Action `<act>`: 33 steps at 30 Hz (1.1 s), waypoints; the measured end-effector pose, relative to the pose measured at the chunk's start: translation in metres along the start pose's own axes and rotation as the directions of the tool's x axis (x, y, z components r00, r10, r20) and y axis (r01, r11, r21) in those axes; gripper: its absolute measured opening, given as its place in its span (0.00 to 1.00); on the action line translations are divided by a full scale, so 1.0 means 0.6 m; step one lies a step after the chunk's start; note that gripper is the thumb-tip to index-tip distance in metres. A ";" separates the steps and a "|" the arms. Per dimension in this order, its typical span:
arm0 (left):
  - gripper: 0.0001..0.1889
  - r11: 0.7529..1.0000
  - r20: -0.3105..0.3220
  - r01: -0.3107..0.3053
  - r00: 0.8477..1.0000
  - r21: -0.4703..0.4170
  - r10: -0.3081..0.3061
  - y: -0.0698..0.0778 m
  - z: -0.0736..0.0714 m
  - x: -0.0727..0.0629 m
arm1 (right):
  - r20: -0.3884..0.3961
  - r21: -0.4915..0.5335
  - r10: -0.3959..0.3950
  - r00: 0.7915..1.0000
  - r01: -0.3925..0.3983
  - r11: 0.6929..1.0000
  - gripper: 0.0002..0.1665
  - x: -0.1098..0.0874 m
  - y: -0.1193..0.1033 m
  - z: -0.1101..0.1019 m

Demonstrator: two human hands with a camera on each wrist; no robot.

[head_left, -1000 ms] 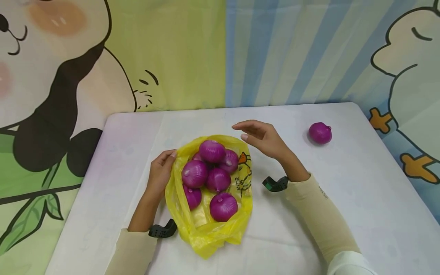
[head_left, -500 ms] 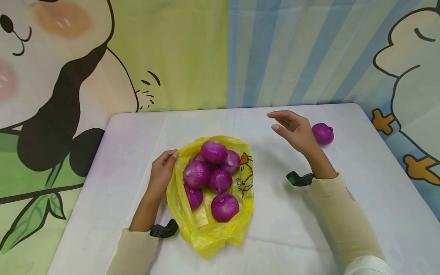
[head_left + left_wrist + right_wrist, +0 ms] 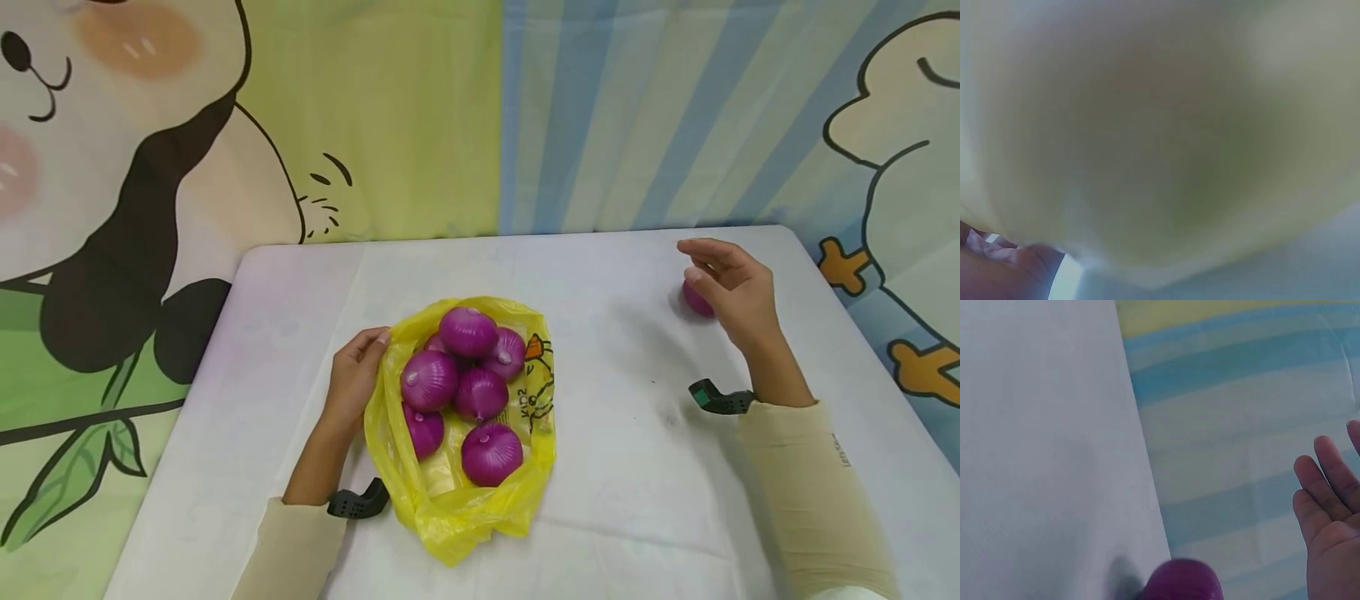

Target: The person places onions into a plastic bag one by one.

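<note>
A yellow plastic bag point(image 3: 442, 517) lies with its mouth spread on the table, several purple onions point(image 3: 429, 381) inside it. At the bag's left rim my left hand point(image 3: 351, 375) pinches the plastic between thumb and fingers. In the left wrist view the blurred bag point(image 3: 1160, 156) fills most of the frame, with part of the hand point(image 3: 1010, 269) at lower left. My right hand point(image 3: 738, 292) hovers at the lone onion point(image 3: 697, 300), partly covering it in the head view. The right wrist view shows the fingers of this hand point(image 3: 1335, 525) extended, apart from the onion point(image 3: 1185, 581).
A white cloth covers the table point(image 3: 600, 467). Behind it hangs a cartoon-printed backdrop point(image 3: 405, 125), close to the table's back edge. Both wrists wear small black camera mounts, such as the right mount point(image 3: 722, 398).
My right hand has moved right, from beside the bag to over the lone onion. The left hand keeps its hold on the bag's rim, and the bag stays in place.
</note>
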State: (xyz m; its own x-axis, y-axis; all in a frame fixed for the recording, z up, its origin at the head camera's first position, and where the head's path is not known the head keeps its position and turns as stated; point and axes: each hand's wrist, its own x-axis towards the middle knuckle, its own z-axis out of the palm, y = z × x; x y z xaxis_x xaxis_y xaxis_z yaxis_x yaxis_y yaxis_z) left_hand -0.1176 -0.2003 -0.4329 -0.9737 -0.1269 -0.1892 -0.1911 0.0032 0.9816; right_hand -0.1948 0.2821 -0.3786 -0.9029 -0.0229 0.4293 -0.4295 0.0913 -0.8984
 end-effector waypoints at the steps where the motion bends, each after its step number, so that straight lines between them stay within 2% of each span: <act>1: 0.20 1.000 -0.003 0.001 1.000 0.002 -0.001 0.000 0.000 0.000 | -0.024 -0.014 0.018 1.000 -0.019 1.000 0.19 0.000 0.002 -0.010; 5: 0.20 1.000 0.004 -0.003 1.000 -0.005 0.003 -0.003 0.001 0.002 | -0.118 -0.004 0.073 0.990 -0.074 0.997 0.21 -0.004 0.017 -0.049; 9: 0.20 1.000 0.012 -0.001 1.000 -0.013 0.001 -0.004 0.001 0.003 | -0.166 0.045 0.106 0.980 -0.100 0.994 0.22 -0.012 0.037 -0.075; 17: 0.21 1.000 0.001 0.012 1.000 -0.002 -0.012 -0.005 0.000 0.002 | -0.221 0.055 0.178 0.959 -0.170 0.984 0.25 -0.015 0.065 -0.092; 20: 0.21 1.000 -0.001 0.006 1.000 -0.006 -0.006 -0.005 0.000 0.001 | -0.223 0.040 0.228 0.948 -0.225 0.974 0.27 -0.012 0.072 -0.095; 23: 0.21 1.000 0.003 0.001 1.000 -0.011 -0.001 -0.004 0.000 0.001 | -0.226 -0.067 0.309 0.924 -0.331 0.941 0.29 -0.009 0.079 -0.098; 27: 0.20 1.000 0.002 -0.001 1.000 -0.007 0.001 -0.006 -0.001 0.002 | -0.221 -0.231 0.409 0.886 -0.454 0.860 0.33 -0.005 0.091 -0.100; 28: 0.20 1.000 0.002 -0.004 1.000 -0.012 0.005 -0.006 0.000 0.003 | -0.219 -0.271 0.430 0.876 -0.477 0.836 0.35 -0.004 0.093 -0.101; 30: 0.20 1.000 0.000 -0.011 1.000 -0.023 0.011 -0.007 0.000 0.003 | -0.214 -0.303 0.460 0.862 -0.506 0.807 0.37 -0.001 0.096 -0.101; 33: 0.19 0.999 -0.002 -0.021 1.000 -0.038 0.021 -0.009 0.000 0.004 | -0.199 -0.331 0.486 0.851 -0.525 0.784 0.40 0.002 0.101 -0.101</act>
State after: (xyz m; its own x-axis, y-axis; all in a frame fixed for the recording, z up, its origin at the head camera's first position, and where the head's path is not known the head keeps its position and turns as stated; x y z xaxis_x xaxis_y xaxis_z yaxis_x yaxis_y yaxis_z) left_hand -0.1186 -0.2007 -0.4389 -0.9772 -0.1290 -0.1685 -0.1657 -0.0322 0.9857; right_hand -0.2207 0.3479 -0.4268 -0.9733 0.2232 -0.0533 0.1439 0.4129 -0.8993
